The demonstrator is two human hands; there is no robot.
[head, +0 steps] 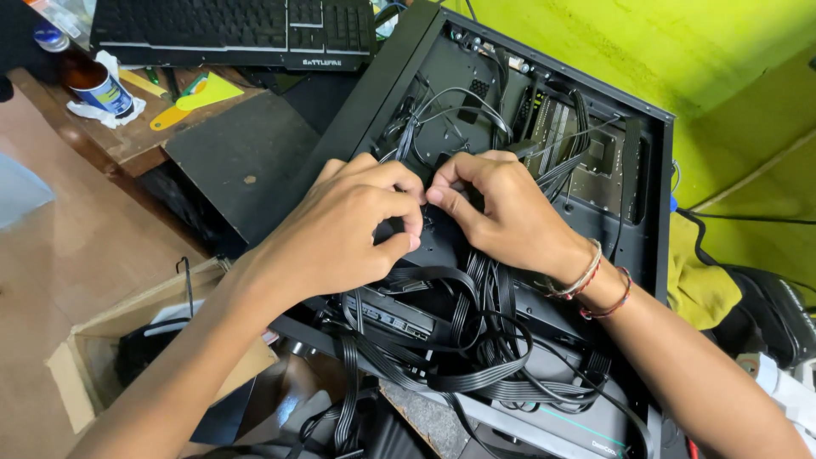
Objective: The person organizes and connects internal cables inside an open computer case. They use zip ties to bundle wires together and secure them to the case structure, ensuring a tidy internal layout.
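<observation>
Black flat cables tangled across an open computer case beside the worktop; left hand and right hand meeting mid-case, fingers curled, pinching a small black part between fingertips, keyboard behind.

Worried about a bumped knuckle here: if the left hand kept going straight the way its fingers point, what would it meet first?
The left hand points right, toward the right hand. Its fingertips are already almost against the right hand's fingertips, over the black cables in the computer case, so it would likely meet those fingers first. Depth is hard to judge.
</observation>
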